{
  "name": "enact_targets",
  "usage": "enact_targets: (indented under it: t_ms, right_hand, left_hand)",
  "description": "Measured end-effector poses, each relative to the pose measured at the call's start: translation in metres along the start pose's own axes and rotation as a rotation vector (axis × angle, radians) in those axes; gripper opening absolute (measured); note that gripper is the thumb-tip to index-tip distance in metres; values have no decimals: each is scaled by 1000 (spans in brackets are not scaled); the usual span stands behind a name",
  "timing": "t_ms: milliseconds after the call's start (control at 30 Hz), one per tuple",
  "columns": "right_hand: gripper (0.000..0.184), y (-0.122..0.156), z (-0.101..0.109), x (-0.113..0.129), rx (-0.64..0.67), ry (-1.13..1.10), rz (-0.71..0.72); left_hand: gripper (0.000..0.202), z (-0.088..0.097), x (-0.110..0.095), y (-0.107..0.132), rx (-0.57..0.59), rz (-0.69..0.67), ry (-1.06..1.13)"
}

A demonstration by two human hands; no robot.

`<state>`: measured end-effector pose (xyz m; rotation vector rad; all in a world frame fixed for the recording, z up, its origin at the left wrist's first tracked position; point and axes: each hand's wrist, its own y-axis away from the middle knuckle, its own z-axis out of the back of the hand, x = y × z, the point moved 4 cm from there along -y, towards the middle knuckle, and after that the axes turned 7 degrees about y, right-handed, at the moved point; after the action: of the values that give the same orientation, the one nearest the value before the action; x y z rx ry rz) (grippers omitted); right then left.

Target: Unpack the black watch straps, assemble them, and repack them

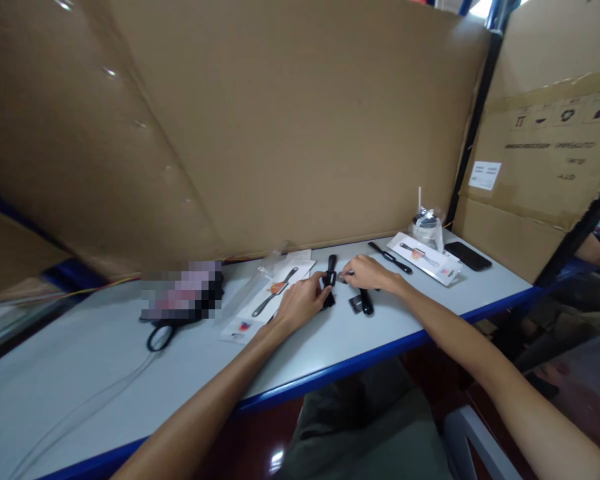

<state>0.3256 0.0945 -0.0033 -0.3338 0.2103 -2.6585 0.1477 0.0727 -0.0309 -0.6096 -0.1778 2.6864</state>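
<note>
Fingers of the left hand (303, 298) are clamping a black slotted tool (333, 263) on the white tabletop (300, 353), in the head view. Its long axis is running away from the person, the exposed handle end pointing toward the cardboard wall (300, 133). The right hand (367, 272) is holding its fingertips close together just beside it; whether they are pinching anything, I cannot tell. Both hands seem to be working at the tool's middle, probably calling for a steady left grip and careful right-hand alignment.

A black slotted tool (332, 265) points lengthwise away, a second black tool (366, 304), partly hidden, to its right.
</note>
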Motion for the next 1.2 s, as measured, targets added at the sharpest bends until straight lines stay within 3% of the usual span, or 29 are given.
enact_targets:
  t_ms: [133,200,267,367,433,500,600,667,767,867,1000,1067,1133,1200]
  right_hand:
    - [25,13,34,-29,-256,32,-151]
    - [30,38,58,-59,-391,80,-316]
    - [39,72,78,-91,-426,184,-485]
    - [37,127,95,-133,-397,363,-754]
    - [36,154,95,-154,-318,412,-871]
    - [39,169,86,-170,-196,314,-911]
    - [34,175,65,-185,-34,-60,-857]
    - [26,174,56,-188,-18,-322,-793]
    - [17,177,53,-187,-108,-576,-774]
    - [14,187,59,-181,-263,-662,-817]
    - [19,203,72,-165,-490,-757,-774]
    - [19,207,74,-151,-575,-844,-738]
    - [19,204,70,-132,-635,-996,-702]
    - [20,189,58,-104,-661,-1186,-660]
  left_hand:
    - [40,7,-6,4,-54,-56,-23]
    - [39,12,-6,5,-89,-48,-46]
    - [40,16,-6,5,-118,-23,-81]
    - [41,17,-5,5,-132,-25,-127]
    - [48,16,-6,5,-134,-70,-125]
    - [56,15,-7,5,-154,-116,-102]
    - [53,16,-4,6,-216,-139,-61]
    - [49,17,-1,6,-258,-141,-43]
    - [47,18,3,5,-311,-145,-11]
    - [43,18,5,5,-358,-173,52]
    - [34,16,-3,5,-363,-270,214]
    - [28,17,-10,3,-348,-272,349]
    - [26,17,-17,-3,-302,-191,574]
    - [37,12,-26,-13,-168,-71,934]
